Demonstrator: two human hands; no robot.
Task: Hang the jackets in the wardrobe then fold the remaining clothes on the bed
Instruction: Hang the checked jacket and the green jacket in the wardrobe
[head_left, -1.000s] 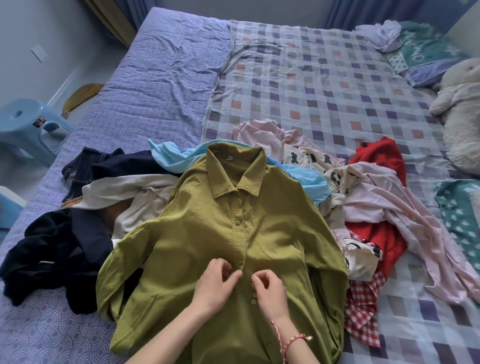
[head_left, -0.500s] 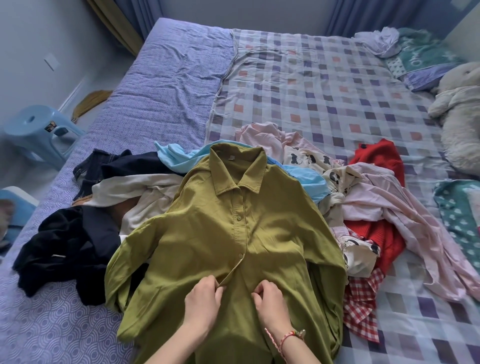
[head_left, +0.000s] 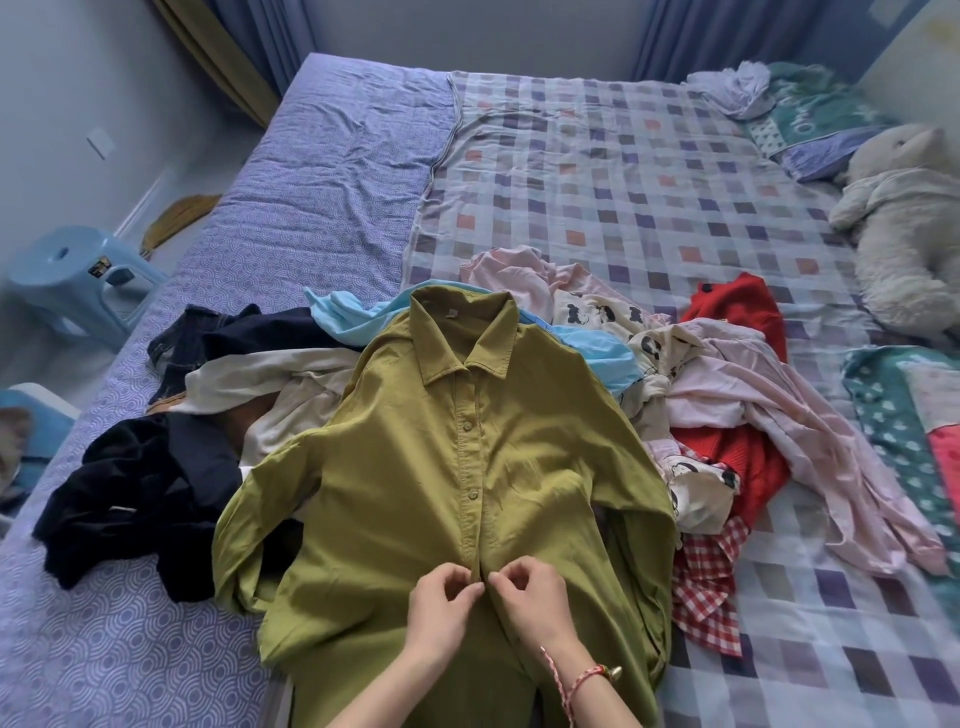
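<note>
We are working on the olive-green shirt (head_left: 415, 493), which is lying front up across the near part of the bed (head_left: 337, 182). Its collar is pointing away from us and its hem is running toward us, so its long axis is lining up with our forearms. Our left hand (head_left: 441, 608) is pinching 1 edge of the placket with curled fingers. Our right hand (head_left: 535, 603) is pinching the facing edge, and the 2 are meeting at the centre line. We are judging this to be buttoning. The rest of the placket is lying nearer us, below both hands and equally close to each. Dark clothes (head_left: 135, 488) are lying to the left and a pink shirt (head_left: 779, 415) to the right, partly under the sleeves.
</note>
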